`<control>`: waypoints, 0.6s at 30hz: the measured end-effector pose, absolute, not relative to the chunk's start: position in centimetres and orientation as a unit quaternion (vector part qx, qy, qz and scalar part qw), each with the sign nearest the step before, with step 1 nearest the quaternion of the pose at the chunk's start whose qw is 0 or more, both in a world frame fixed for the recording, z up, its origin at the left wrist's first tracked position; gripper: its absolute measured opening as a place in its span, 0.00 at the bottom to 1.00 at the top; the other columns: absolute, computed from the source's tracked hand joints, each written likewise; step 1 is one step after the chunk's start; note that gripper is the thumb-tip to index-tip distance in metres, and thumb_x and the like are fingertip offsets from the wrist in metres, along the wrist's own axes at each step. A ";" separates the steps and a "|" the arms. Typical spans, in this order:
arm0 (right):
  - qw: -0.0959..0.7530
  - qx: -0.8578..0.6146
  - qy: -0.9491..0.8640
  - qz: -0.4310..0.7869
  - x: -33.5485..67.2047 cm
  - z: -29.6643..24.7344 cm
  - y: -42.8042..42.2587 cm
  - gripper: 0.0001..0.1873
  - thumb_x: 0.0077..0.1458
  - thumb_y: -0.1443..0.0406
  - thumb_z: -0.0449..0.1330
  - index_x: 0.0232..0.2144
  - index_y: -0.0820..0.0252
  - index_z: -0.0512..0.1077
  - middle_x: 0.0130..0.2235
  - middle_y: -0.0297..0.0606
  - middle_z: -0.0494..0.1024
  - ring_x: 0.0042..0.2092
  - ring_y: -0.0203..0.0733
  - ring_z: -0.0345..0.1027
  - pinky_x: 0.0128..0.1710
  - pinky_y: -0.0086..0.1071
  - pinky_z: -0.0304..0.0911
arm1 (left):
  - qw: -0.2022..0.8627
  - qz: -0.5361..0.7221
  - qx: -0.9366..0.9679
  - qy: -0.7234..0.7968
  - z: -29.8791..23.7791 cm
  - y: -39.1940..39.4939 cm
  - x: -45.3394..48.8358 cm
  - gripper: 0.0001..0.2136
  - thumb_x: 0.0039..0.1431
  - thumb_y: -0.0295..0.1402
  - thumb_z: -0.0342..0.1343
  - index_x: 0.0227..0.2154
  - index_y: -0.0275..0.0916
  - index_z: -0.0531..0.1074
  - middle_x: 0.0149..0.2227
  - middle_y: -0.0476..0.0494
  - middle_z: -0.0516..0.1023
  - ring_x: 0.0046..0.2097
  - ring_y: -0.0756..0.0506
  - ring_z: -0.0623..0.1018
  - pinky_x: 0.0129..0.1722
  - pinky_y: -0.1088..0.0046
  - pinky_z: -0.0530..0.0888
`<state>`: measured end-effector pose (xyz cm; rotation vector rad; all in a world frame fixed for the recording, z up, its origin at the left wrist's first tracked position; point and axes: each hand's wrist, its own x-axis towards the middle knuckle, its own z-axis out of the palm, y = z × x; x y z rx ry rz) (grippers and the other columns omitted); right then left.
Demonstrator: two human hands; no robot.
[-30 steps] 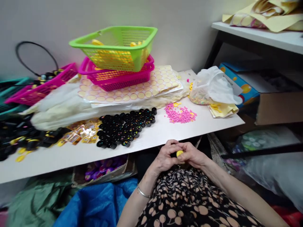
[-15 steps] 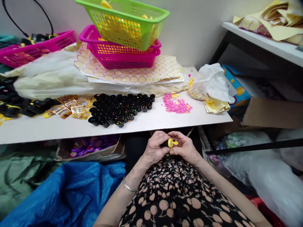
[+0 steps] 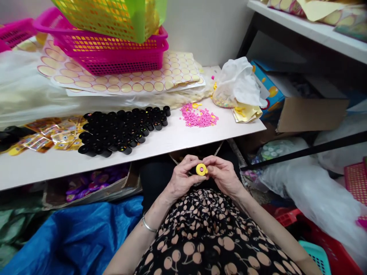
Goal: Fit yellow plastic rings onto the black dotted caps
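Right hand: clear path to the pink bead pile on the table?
Probably yes: nothing stands between the right hand and the pink bead pile, but both hands hold a yellow cap, so it must let go first.

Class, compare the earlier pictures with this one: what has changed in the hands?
The small yellow piece has been turned between the left hand and right hand; its round face with a pink dot now shows. Both hands still hold it above the lap.

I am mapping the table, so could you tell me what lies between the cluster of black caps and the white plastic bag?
In the head view, a pile of small pink beads lies on the white table between the black caps and the white plastic bag.
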<state>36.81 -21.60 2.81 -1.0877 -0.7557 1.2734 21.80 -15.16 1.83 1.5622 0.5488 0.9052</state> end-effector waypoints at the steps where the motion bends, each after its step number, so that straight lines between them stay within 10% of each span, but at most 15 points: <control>1: 0.602 -0.476 -0.321 0.556 37.0 2.7 -21.5 0.11 0.43 0.61 0.66 0.30 0.59 0.73 0.33 0.36 0.72 0.29 0.34 0.64 0.23 0.28 0.61 | 0.585 0.378 0.682 0.223 1.9 -15.1 21.9 0.18 0.45 0.33 0.64 0.42 0.39 0.74 0.39 0.42 0.71 0.42 0.45 0.71 0.45 0.65 0.69; 18: 0.578 -0.453 -0.318 0.599 37.9 1.5 -21.9 0.20 0.39 0.63 0.68 0.38 0.57 0.70 0.34 0.35 0.72 0.33 0.35 0.66 0.33 0.30 0.64 | 0.475 0.391 0.754 0.228 1.5 -15.6 23.5 0.21 0.47 0.34 0.62 0.47 0.45 0.71 0.36 0.45 0.69 0.41 0.47 0.69 0.42 0.66 0.69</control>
